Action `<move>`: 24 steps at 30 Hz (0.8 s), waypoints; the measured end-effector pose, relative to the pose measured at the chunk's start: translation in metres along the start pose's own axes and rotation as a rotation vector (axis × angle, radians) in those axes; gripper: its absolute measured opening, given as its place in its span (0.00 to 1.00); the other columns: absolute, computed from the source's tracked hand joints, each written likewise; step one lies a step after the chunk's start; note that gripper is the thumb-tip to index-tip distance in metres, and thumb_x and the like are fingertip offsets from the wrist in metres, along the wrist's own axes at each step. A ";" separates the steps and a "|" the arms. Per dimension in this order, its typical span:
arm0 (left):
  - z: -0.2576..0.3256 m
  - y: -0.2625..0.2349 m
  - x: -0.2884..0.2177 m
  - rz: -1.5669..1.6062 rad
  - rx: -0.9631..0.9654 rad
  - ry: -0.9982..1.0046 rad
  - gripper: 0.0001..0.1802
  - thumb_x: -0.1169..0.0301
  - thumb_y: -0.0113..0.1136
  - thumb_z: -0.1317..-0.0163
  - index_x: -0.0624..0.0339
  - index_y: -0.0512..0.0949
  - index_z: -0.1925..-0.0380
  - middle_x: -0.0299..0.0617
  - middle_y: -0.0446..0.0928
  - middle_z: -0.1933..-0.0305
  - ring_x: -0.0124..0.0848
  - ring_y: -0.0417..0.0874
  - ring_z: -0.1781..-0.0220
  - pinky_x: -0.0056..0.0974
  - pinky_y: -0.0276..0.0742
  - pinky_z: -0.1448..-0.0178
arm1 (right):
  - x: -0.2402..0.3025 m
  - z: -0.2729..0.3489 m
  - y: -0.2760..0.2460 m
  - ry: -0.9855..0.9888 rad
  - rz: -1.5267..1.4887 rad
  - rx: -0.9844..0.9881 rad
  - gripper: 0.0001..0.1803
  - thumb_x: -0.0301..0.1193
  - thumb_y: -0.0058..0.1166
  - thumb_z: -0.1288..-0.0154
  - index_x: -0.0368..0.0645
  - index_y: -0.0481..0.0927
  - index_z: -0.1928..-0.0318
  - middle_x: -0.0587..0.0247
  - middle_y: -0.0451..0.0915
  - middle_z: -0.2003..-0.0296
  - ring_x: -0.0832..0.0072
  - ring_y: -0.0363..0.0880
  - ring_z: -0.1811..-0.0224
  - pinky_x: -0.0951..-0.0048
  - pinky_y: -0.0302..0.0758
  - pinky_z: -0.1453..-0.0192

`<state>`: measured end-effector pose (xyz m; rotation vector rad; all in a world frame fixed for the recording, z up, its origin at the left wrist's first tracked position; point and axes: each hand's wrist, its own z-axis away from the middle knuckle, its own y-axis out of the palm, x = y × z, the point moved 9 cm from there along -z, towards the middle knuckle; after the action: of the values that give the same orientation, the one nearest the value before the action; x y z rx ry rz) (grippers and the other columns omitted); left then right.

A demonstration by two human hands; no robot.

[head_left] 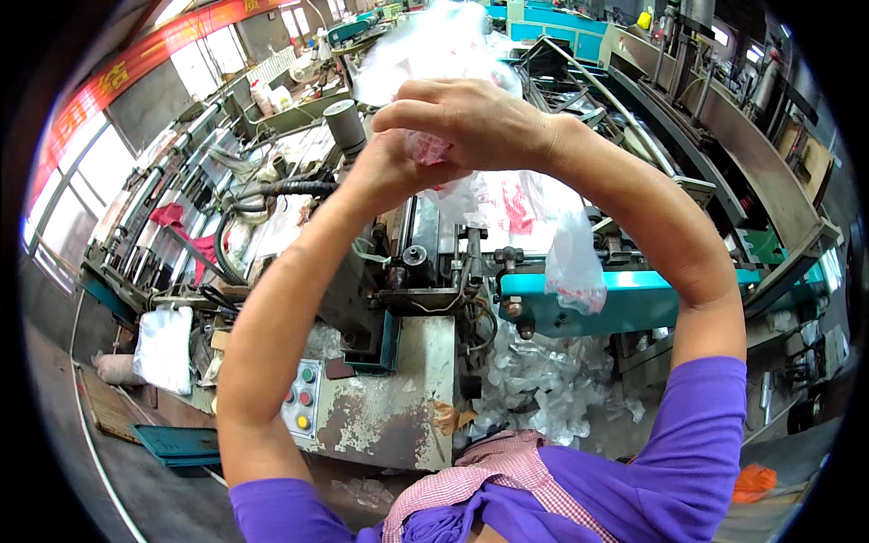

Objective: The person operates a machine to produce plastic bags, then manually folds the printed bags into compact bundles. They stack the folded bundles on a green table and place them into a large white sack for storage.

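Note:
Both my arms are raised in front of me, and my hands meet at the top middle. My right hand [475,118] lies over the top with its fingers bent around a bunch of thin clear plastic bags [439,54] with red print. Just below, my left hand [398,167] is closed on the gathered part of the same plastic. The bags puff out, bright and blurred, beyond my fingers, and some plastic hangs beneath the hands. My fingertips are partly hidden behind the film.
Below my hands stands a machine with a teal beam [625,294], a clear bag [576,271] hanging over it. Plastic scraps [543,385] heap underneath. A button panel [303,398] sits on the worn machine cabinet [389,407]. Stacked white plastic [164,348] lies at left.

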<state>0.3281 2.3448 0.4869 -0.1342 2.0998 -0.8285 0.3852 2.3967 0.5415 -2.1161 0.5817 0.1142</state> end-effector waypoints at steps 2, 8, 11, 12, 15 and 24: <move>-0.016 0.021 0.006 0.208 -0.042 0.044 0.16 0.69 0.66 0.46 0.62 0.77 0.58 0.36 0.80 0.61 0.27 0.79 0.58 0.31 0.75 0.54 | -0.015 0.023 -0.011 0.126 -0.149 -0.078 0.38 0.24 0.69 0.60 0.50 0.68 0.44 0.57 0.72 0.49 0.54 0.75 0.49 0.62 0.75 0.46; -0.020 0.010 0.013 0.813 -0.459 0.029 0.12 0.81 0.56 0.42 0.64 0.80 0.58 0.38 0.81 0.62 0.26 0.80 0.63 0.31 0.77 0.60 | -0.077 0.108 -0.037 0.503 -0.369 -0.378 0.53 0.46 0.72 0.55 0.46 0.54 0.32 0.54 0.57 0.35 0.58 0.56 0.32 0.62 0.53 0.27; -0.022 0.027 0.017 0.435 -0.162 0.073 0.14 0.81 0.57 0.47 0.62 0.81 0.59 0.41 0.81 0.61 0.31 0.80 0.59 0.35 0.76 0.54 | -0.044 0.086 0.019 0.597 -1.047 -0.168 0.44 0.45 0.69 0.51 0.39 0.64 0.38 0.56 0.69 0.43 0.66 0.66 0.39 0.63 0.61 0.33; -0.018 0.032 -0.009 0.061 -0.196 0.286 0.14 0.71 0.61 0.50 0.59 0.81 0.61 0.46 0.78 0.55 0.39 0.73 0.48 0.41 0.67 0.43 | -0.058 0.094 0.038 0.680 -1.125 -0.237 0.33 0.41 0.68 0.49 0.38 0.73 0.46 0.61 0.76 0.52 0.73 0.73 0.49 0.66 0.70 0.42; -0.005 0.046 0.002 -0.739 -0.096 0.215 0.25 0.48 0.60 0.52 0.54 0.82 0.59 0.54 0.72 0.44 0.49 0.60 0.33 0.49 0.56 0.32 | -0.063 0.105 0.068 0.995 -1.348 -0.303 0.19 0.39 0.64 0.44 0.41 0.78 0.56 0.69 0.78 0.64 0.81 0.76 0.63 0.76 0.74 0.58; 0.187 -0.082 -0.043 -0.796 -0.515 0.578 0.11 0.75 0.63 0.47 0.57 0.80 0.62 0.39 0.80 0.66 0.36 0.81 0.63 0.37 0.75 0.58 | -0.303 0.291 -0.043 0.939 -0.692 -0.542 0.19 0.30 0.49 0.34 0.43 0.75 0.43 0.61 0.69 0.40 0.71 0.67 0.40 0.67 0.71 0.40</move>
<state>0.4799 2.2014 0.4875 -1.1869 2.8135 -0.7956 0.1754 2.7602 0.4939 -2.7185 0.3012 -1.2881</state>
